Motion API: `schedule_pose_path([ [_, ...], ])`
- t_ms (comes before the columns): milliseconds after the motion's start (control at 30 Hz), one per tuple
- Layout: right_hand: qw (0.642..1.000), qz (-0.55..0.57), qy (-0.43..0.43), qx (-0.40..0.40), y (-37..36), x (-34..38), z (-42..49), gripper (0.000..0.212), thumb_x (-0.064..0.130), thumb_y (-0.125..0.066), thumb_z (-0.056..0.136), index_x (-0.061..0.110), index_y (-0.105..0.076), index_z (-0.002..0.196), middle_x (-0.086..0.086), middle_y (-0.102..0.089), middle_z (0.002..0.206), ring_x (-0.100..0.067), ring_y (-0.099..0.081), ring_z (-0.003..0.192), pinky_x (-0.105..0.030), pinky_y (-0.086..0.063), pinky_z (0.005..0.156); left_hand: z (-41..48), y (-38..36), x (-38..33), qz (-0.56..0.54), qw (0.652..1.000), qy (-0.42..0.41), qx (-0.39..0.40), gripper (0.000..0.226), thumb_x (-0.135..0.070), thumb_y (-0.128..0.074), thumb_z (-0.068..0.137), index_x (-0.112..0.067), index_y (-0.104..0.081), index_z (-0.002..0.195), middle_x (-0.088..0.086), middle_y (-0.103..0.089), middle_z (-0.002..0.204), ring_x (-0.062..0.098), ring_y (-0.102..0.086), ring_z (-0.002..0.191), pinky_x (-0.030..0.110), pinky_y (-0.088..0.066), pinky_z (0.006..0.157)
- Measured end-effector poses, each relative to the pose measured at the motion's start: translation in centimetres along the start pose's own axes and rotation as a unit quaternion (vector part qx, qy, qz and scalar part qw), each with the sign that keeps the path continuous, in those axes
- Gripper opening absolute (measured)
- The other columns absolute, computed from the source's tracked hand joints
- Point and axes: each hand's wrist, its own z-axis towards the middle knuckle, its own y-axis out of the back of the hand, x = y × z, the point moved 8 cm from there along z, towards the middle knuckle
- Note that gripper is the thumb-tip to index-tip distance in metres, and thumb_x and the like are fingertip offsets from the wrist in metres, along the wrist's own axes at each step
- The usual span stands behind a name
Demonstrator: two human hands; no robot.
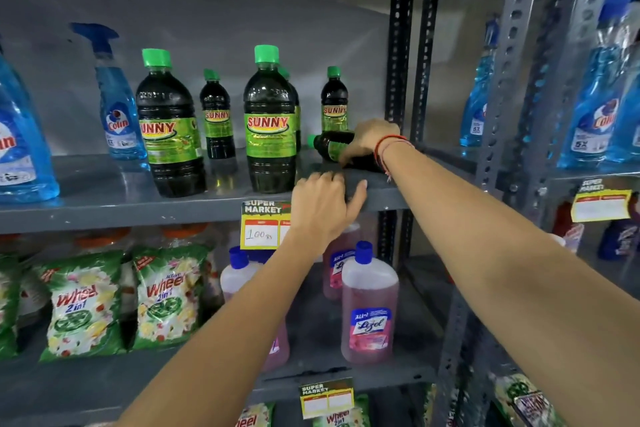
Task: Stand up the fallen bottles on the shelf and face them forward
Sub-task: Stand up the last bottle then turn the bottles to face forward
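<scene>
A fallen Sunny bottle [332,146], lying on the grey shelf [104,184] with its green cap pointing left, is clasped by the right grip [367,142]; its base is hidden beneath that wrist. The left grip [323,208], loosely spread and empty, is rested on the shelf edge just below.

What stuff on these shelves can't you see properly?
All from the head view:
- Fallen bottle: the right hand covers most of it; only the green cap end shows.
- Price tag: the left hand hides its right part.
- A green-capped bottle behind the big Sunny bottle: almost wholly hidden.
- Leftmost Colin bottle: cut off by the left edge.
- Lower yellow tag: writing too small to read.
</scene>
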Motion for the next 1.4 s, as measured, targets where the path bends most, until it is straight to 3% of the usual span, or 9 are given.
schedule_pose_path([
  [233,0.979,0.185,-0.049,-0.071,0.5,-2.0,0.0,0.070,0.057,-0.074,0.067,0.009,-0.059,0.116,-0.004,-0.064,0.112,-0.026,-0.061,0.104,-0.032,-0.048,0.081,-0.2,0.4,-0.3,0.007,0.999,-0.022,-0.036,0.053,-0.044,-0.039,0.090,-0.006,-0.064,0.064,0.011,-0.066,0.060,0.028,-0.063,0.054,0.027,-0.038,0.046],
  [333,0.910,0.397,-0.061,-0.099,-0.1,-2.8,0.1,0.074,0.053,-0.080,0.064,0.004,-0.056,0.114,-0.005,-0.063,0.107,-0.023,-0.060,0.095,-0.031,-0.050,0.078,-0.2,0.7,-0.5,0.011,0.998,-0.025,-0.055,0.051,-0.044,-0.040,0.089,-0.009,-0.057,0.057,0.010,-0.063,0.056,0.027,-0.060,0.050,0.025,-0.033,0.045],
  [433,0.838,0.528,-0.057,-0.122,-1.2,-3.0,-0.4,0.093,0.045,-0.087,0.059,0.003,-0.043,0.130,-0.011,-0.060,0.125,-0.025,-0.057,0.113,-0.033,-0.047,0.091,-0.3,0.6,-0.5,0.012,0.998,-0.030,-0.054,0.052,-0.046,-0.038,0.090,-0.009,-0.058,0.059,0.010,-0.064,0.058,0.028,-0.061,0.052,0.026,-0.036,0.046],
  [633,0.851,0.509,-0.013,-0.131,-1.6,-3.5,-0.8,0.099,0.040,-0.086,0.063,0.008,-0.030,0.138,-0.010,-0.052,0.135,-0.024,-0.049,0.124,-0.034,-0.040,0.099,-0.2,0.5,-0.5,-0.002,0.999,-0.028,-0.042,0.054,-0.047,-0.036,0.091,-0.007,-0.060,0.064,0.012,-0.066,0.063,0.030,-0.063,0.058,0.029,-0.040,0.050],
  [800,0.789,0.612,-0.007,-0.057,-3.3,-3.9,-0.4,0.078,0.029,-0.075,0.068,0.011,-0.039,0.135,-0.009,-0.060,0.118,-0.026,-0.059,0.112,-0.038,-0.048,0.097,-0.3,0.6,-0.6,0.006,0.998,-0.030,-0.048,0.054,-0.047,-0.035,0.091,-0.007,-0.060,0.064,0.011,-0.066,0.062,0.029,-0.063,0.056,0.028,-0.041,0.050],
  [867,0.799,0.596,-0.009,-0.079,-3.1,-4.3,-0.3,0.071,0.027,-0.077,0.072,0.010,-0.042,0.132,-0.008,-0.060,0.117,-0.024,-0.058,0.113,-0.033,-0.048,0.094,-0.3,0.6,-0.6,0.005,0.998,-0.030,-0.048,0.054,-0.047,-0.034,0.091,-0.007,-0.061,0.065,0.011,-0.066,0.062,0.029,-0.063,0.056,0.028,-0.041,0.050],
  [1000,0.875,0.454,0.001,-0.172,-1.8,-4.4,-0.8,0.093,0.051,-0.083,0.060,0.011,-0.041,0.132,-0.009,-0.054,0.128,-0.022,-0.051,0.118,-0.033,-0.041,0.098,-0.2,0.6,-0.5,0.003,0.999,-0.022,-0.038,0.056,-0.048,-0.031,0.091,-0.008,-0.061,0.065,0.011,-0.066,0.063,0.029,-0.063,0.058,0.030,-0.041,0.051],
  [1167,0.833,0.544,0.011,-0.095,-2.8,-4.1,-0.3,0.074,0.032,-0.075,0.073,0.013,-0.039,0.134,-0.005,-0.056,0.120,-0.024,-0.054,0.118,-0.034,-0.044,0.098,-0.3,0.3,-0.6,0.000,0.999,-0.023,-0.032,0.059,-0.050,-0.028,0.092,-0.008,-0.061,0.066,0.011,-0.066,0.065,0.029,-0.063,0.060,0.030,-0.041,0.052],
  [1400,0.874,0.459,0.022,-0.158,-1.9,-3.7,-0.8,0.099,0.049,-0.084,0.059,0.016,-0.034,0.138,-0.007,-0.051,0.133,-0.023,-0.049,0.121,-0.036,-0.040,0.102,-0.3,0.7,-0.6,0.002,0.999,-0.022,-0.043,0.054,-0.048,-0.035,0.090,-0.008,-0.057,0.061,0.012,-0.062,0.057,0.031,-0.060,0.053,0.026,-0.028,0.050],
])
